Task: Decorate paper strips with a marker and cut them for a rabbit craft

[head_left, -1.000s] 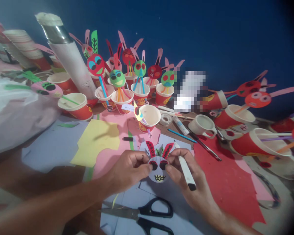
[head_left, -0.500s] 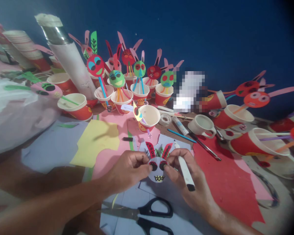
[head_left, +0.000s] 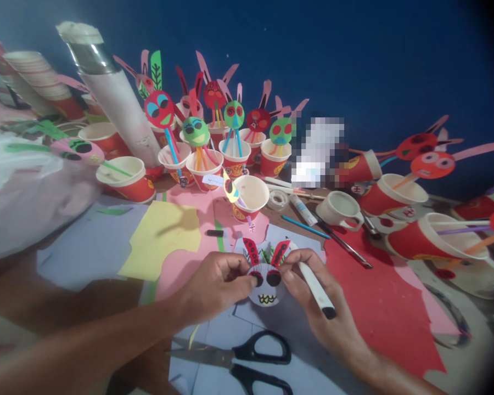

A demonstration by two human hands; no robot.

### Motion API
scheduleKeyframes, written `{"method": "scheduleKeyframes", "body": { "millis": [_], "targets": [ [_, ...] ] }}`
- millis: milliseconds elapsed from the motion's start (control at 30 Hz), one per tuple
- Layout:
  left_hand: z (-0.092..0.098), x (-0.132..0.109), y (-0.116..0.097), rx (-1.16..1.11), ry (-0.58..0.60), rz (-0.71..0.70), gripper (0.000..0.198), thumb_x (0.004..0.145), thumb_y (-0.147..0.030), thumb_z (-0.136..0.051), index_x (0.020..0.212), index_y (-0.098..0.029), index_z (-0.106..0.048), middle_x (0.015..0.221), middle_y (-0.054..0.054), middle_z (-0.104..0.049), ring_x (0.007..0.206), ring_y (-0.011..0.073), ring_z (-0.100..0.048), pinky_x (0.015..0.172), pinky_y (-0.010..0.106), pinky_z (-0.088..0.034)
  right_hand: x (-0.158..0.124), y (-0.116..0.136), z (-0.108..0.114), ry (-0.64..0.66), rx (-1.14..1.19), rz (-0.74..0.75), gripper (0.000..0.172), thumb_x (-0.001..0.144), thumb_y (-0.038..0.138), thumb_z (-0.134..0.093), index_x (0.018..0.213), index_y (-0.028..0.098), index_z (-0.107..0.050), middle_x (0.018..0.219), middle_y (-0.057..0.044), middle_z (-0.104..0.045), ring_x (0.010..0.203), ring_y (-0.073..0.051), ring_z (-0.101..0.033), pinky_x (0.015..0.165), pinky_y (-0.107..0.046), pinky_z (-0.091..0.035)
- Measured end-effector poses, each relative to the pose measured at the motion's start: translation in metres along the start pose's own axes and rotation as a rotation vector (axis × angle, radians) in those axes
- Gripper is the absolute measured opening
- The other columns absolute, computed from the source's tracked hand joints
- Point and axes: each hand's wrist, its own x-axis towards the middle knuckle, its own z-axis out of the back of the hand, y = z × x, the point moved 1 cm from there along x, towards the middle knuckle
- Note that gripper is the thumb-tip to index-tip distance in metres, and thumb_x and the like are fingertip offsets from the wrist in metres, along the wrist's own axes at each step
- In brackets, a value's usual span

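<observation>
A round white paper face (head_left: 267, 293) with black eyes, a zigzag mouth and red paper ears (head_left: 251, 251) lies under my hands on lilac paper. My left hand (head_left: 216, 288) pinches its left edge between thumb and fingers. My right hand (head_left: 316, 291) grips a white marker (head_left: 316, 289) with a black end, and its fingers press the disc's right edge. Black-handled scissors (head_left: 241, 356) lie below both hands, partly under my left forearm.
Red paper cups (head_left: 247, 200) holding paper faces on straws crowd the table's back. A tall cardboard tube (head_left: 115, 96) rises at back left. A tape roll (head_left: 278, 200), glue tube (head_left: 302, 210) and paintbrush (head_left: 346, 247) lie behind my right hand.
The marker has tilted lower in my right hand, with its upper end now tucked against my fingers. My right fingers have shifted slightly, leaving the disc's right eye more visible.
</observation>
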Motion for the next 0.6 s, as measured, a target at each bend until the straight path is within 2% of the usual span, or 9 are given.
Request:
{"method": "scheduleKeyframes", "body": {
  "millis": [433, 600],
  "targets": [
    [-0.0003, -0.0002, 0.0009, -0.001, 0.014, 0.002, 0.024, 0.073, -0.033, -0.060, 0.061, -0.017, -0.047, 0.049, -0.007, -0.041, 0.044, 0.0058, -0.037, 0.042, 0.018, -0.025, -0.0020, -0.0001, -0.0025, -0.043, -0.071, 0.058, 0.014, 0.082, 0.025, -0.058, 0.090, 0.025, -0.046, 0.074, 0.004, -0.054, 0.060, -0.010, -0.055, 0.054, -0.021, -0.047],
    [0.0010, 0.0008, 0.0008, 0.020, 0.008, -0.002, 0.024, 0.075, -0.032, -0.058, 0.060, -0.017, -0.045, 0.047, -0.007, -0.040, 0.043, 0.0058, -0.037, 0.042, 0.018, -0.024, 0.0006, -0.0030, -0.0010, -0.011, 0.043, 0.028, 0.014, 0.085, 0.029, -0.057, 0.091, 0.026, -0.045, 0.074, 0.004, -0.055, 0.062, -0.011, -0.055, 0.055, -0.023, -0.046]
  ]
}}
